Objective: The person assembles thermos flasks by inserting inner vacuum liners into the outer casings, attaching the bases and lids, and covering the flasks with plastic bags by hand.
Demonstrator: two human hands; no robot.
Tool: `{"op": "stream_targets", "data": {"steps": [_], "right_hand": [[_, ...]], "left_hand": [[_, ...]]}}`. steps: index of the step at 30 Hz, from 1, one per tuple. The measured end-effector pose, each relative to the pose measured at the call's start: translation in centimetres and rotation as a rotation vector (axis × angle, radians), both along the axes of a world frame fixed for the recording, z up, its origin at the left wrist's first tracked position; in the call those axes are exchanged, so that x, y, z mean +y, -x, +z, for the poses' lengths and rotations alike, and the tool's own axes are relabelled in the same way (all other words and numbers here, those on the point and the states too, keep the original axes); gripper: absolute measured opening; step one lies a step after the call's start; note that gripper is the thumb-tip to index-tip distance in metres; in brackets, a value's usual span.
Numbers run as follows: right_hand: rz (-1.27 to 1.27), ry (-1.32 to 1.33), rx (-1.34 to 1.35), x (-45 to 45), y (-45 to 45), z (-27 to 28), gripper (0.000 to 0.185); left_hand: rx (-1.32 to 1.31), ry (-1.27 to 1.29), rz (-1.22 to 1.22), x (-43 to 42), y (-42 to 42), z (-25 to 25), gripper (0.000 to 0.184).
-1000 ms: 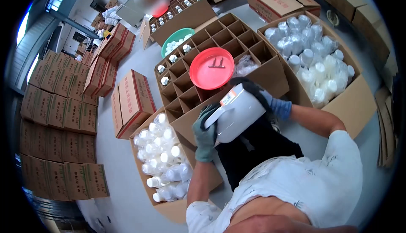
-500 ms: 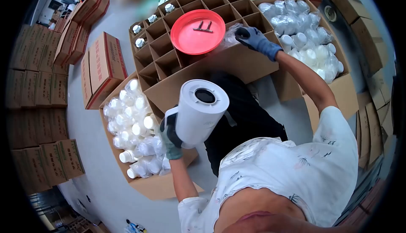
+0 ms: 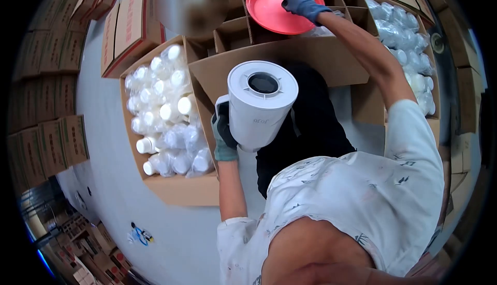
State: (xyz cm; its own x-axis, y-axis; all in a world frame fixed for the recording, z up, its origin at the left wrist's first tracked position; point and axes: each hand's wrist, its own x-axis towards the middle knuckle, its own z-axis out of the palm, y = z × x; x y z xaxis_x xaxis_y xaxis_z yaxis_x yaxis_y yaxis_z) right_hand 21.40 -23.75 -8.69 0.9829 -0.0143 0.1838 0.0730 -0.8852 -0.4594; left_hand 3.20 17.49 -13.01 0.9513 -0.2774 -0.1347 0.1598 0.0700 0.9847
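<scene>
a white jug (image 3: 259, 122) is gripped by the left hand (image 3: 224, 139) between boxes of bottles (image 3: 181, 190). the far divided carton (image 3: 274, 60) is partly covered by a red tray (image 3: 268, 13), over which the right hand (image 3: 297, 0) is held, its grip unclear. the grey floor (image 3: 116, 202) is lined at left with stacked cartons (image 3: 61, 145).

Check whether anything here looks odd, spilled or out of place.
A small blue-and-black item lies loose on open floor, too small to identify. The white jug in the left hand appears held bottom-up, its printed lettering seemingly inverted. I see no spill.
</scene>
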Motion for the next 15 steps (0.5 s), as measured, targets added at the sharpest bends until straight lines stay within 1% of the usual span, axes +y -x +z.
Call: {"op": "stream_targets", "data": {"steps": [2,3,4,6,7,8,9,10,12,13,14,15], "right_hand": [[-0.028,-0.534,0.091,0.9,2.2,1.5,0.034],[0.027,-0.82,0.304,2.2,4.3,3.7,0.034],[0.077,-1.107,0.522,3.7,7.2,6.4,0.034],[0.231,-1.061,0.548,7.2,12.8,10.7,0.031],[0.384,-0.928,0.33,7.5,13.7,9.9,0.029],[0.534,-0.785,0.112,7.6,14.4,8.4,0.028],[0.674,-0.677,0.051,8.0,15.3,9.5,0.035],[0.81,-0.58,-0.021,8.3,16.3,10.7,0.05],[1.008,-0.195,-0.153,8.6,16.4,11.5,0.055],[1.017,-0.01,-0.209,9.4,17.1,12.0,0.057],[0.943,-0.008,-0.332,9.7,17.6,10.8,0.056],[0.886,0.033,-0.223,10.0,18.0,11.1,0.057]], "left_hand": [[-0.017,0.108,0.006,-0.6,-0.2,-0.6,0.04],[-0.035,0.072,-0.034,-0.2,-0.4,-0.7,0.041],[0.01,0.093,-0.007,-0.3,-0.4,-0.2,0.039],[0.094,0.138,0.036,-1.0,-0.9,1.3,0.039],[0.128,0.209,0.045,-1.2,-1.0,1.0,0.037],[0.121,0.193,0.018,-1.3,-1.2,0.7,0.037],[0.111,0.174,-0.007,-1.2,-1.5,0.6,0.036],[0.1,0.156,-0.033,-1.1,-1.7,0.6,0.035],[-0.032,-0.038,-0.088,-1.3,-2.1,0.7,0.032],[-0.098,-0.141,-0.118,-1.2,-2.2,0.9,0.03],[-0.213,-0.202,-0.134,-1.0,-2.2,1.0,0.029],[-0.328,-0.266,-0.151,-0.9,-2.2,1.4,0.027]]}}
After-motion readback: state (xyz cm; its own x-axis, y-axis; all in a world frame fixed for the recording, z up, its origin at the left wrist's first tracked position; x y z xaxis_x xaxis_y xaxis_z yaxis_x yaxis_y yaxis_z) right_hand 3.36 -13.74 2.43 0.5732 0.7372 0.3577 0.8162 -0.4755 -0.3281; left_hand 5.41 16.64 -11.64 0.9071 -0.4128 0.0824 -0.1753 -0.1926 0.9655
